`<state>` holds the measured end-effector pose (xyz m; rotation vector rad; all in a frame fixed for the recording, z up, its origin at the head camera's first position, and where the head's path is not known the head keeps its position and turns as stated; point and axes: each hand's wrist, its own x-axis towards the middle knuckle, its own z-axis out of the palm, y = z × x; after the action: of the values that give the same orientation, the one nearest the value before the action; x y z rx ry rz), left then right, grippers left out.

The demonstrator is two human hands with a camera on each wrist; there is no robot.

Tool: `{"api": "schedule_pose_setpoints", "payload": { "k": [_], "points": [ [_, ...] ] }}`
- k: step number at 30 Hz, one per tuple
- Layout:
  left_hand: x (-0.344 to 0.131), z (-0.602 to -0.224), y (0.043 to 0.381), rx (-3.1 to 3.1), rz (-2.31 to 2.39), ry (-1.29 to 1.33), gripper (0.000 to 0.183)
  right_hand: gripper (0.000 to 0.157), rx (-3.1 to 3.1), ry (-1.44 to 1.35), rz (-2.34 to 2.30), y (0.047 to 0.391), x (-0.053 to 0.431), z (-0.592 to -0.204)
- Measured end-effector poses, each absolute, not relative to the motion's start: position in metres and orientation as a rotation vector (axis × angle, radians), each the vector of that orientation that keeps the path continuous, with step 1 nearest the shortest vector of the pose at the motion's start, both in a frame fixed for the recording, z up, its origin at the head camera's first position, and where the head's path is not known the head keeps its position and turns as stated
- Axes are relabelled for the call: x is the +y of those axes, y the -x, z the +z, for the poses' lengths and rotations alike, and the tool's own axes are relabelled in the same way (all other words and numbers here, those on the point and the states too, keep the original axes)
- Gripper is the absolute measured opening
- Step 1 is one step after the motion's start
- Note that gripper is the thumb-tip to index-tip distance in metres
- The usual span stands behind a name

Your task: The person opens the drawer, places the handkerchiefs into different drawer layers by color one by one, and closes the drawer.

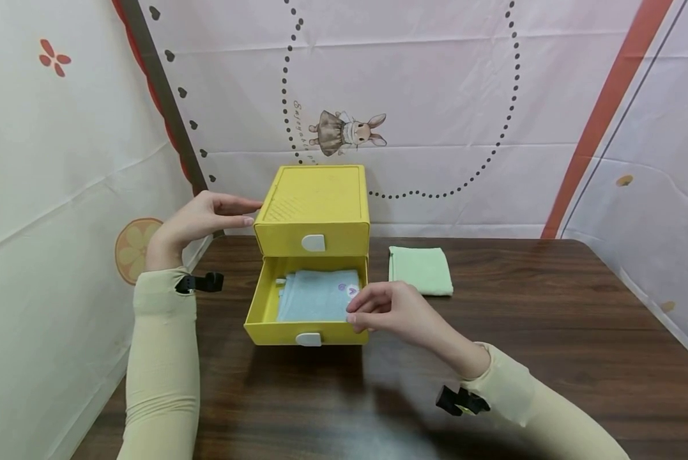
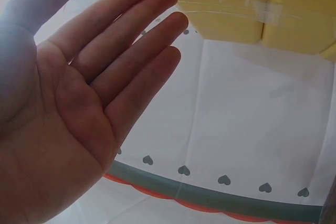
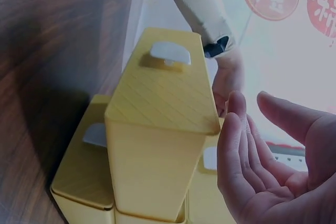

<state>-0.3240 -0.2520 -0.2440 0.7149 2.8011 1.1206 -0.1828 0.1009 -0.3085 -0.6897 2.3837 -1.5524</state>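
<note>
A yellow drawer cabinet stands on the table, and one drawer is pulled out below its top drawer. Inside lies a folded light-blue cloth with a small purple print. My left hand is at the cabinet's left side, fingertips at the wall; the left wrist view shows its fingers extended. Over the right front corner of the pulled-out drawer hovers my right hand, fingers loosely bent. In the right wrist view, thumb and fingers stand apart with nothing between them.
A folded pale-green cloth lies on the dark wooden table, right of the cabinet. Another closed drawer with a white handle shows below the pulled-out one. Printed white sheets hang behind and at both sides.
</note>
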Motion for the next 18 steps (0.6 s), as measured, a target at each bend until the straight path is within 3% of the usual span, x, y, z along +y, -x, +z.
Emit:
{"api": "schedule_pose_setpoints", "payload": {
  "k": [9, 18],
  "points": [
    [-0.242, -0.233, 0.307, 2.783, 1.125, -0.743, 0.046, 0.020, 2.327, 0.682, -1.585, 0.175, 0.096, -0.315],
    [-0.254, -0.247, 0.326, 2.794, 1.132, -0.746, 0.044, 0.016, 2.356, 0.689, -1.509, 0.164, 0.092, -0.321]
  ]
}}
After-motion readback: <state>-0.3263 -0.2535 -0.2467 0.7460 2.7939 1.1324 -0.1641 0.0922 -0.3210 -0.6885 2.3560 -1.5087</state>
